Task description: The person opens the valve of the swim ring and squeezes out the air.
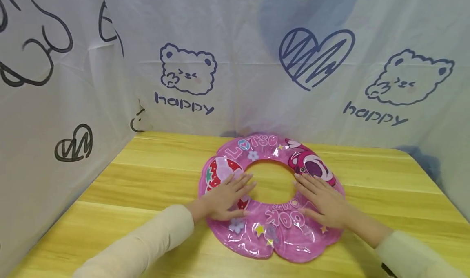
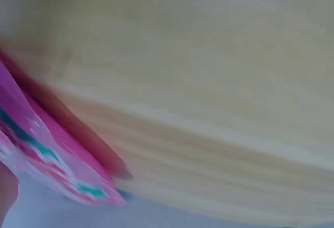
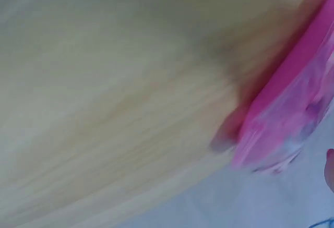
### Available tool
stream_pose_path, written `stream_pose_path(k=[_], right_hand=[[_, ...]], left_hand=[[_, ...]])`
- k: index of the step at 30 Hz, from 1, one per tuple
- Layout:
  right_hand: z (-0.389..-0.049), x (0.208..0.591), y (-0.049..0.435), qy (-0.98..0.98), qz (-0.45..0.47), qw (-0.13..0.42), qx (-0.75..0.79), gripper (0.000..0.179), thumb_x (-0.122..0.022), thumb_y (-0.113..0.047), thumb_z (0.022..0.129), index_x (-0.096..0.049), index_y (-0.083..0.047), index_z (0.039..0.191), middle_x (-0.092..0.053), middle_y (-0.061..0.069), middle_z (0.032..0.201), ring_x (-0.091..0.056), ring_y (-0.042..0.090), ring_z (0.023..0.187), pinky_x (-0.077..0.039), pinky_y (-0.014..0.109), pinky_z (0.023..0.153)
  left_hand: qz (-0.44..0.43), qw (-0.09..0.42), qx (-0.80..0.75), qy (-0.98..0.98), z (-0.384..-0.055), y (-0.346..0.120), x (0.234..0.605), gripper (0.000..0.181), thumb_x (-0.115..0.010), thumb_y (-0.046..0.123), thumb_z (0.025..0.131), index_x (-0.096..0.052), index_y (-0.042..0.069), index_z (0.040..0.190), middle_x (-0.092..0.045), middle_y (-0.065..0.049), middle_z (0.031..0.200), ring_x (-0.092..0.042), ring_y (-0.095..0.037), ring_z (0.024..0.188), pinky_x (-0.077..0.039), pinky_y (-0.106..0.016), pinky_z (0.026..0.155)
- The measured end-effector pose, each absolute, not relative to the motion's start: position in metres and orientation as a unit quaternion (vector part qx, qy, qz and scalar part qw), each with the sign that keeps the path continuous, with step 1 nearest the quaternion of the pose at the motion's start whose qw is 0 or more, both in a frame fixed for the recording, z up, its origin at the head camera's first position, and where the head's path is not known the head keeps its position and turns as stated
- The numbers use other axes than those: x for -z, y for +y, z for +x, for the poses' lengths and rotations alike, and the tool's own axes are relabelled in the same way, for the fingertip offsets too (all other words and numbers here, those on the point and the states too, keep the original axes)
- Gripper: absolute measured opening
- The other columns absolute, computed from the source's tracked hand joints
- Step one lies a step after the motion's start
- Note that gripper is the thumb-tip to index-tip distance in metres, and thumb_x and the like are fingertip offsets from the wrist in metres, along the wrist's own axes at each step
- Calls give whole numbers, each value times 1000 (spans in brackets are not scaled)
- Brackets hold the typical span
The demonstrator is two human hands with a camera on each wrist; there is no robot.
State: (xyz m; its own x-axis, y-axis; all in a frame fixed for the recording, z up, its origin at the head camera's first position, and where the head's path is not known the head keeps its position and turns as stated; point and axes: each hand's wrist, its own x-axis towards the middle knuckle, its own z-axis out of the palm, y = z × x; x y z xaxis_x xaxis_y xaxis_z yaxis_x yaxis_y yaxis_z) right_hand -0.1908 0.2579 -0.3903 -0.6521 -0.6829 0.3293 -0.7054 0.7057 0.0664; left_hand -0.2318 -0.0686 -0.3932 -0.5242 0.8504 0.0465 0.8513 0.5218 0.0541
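We press both flat hands, left hand point(image 1: 225, 196) and right hand point(image 1: 323, 200), fingers straight, on the pink swim ring point(image 1: 269, 229) lying on the wooden surface point(image 1: 147, 180).

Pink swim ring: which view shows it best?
The head view: the whole pink swim ring lies flat on the table under both open hands. The wrist views each show only a blurred pink edge.

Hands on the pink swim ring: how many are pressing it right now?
2. The left hand lies flat on the pink swim ring at its left side, over the strawberry print. The right hand lies flat on its right side, just below the bear print.
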Motion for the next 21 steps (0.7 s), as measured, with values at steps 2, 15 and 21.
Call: stream_pose_path(k=[2, 15, 21], right_hand=[[-198, 389, 266, -921, 356, 155, -43, 68, -59, -41, 86, -40, -5, 140, -36, 17, 147, -24, 34, 140, -2, 33, 119], [-219, 398, 284, -954, 281, 67, -76, 81, -58, -51, 83, -33, -3, 143, -27, 22, 150, -22, 43, 138, -20, 61, 109], [-220, 407, 285, -961, 264, 30, -74, 80, -56, -52, 85, -32, -3, 144, -25, 23, 150, -19, 43, 139, -17, 56, 112]], left_hand=[[-469, 17, 45, -882, -241, -75, 391, 76, -43, 48, 92, -16, 6, 149, -8, -20, 155, -11, -37, 143, -9, -54, 115], [-374, -22, 78, -924, -264, -101, 396, 70, -45, 50, 92, -20, 19, 149, -9, -22, 155, -11, -40, 142, -10, -56, 115], [-354, -54, 73, -931, -263, -101, 404, 66, -39, 50, 94, -16, 22, 150, -7, -20, 156, -8, -37, 144, -9, -58, 114]])
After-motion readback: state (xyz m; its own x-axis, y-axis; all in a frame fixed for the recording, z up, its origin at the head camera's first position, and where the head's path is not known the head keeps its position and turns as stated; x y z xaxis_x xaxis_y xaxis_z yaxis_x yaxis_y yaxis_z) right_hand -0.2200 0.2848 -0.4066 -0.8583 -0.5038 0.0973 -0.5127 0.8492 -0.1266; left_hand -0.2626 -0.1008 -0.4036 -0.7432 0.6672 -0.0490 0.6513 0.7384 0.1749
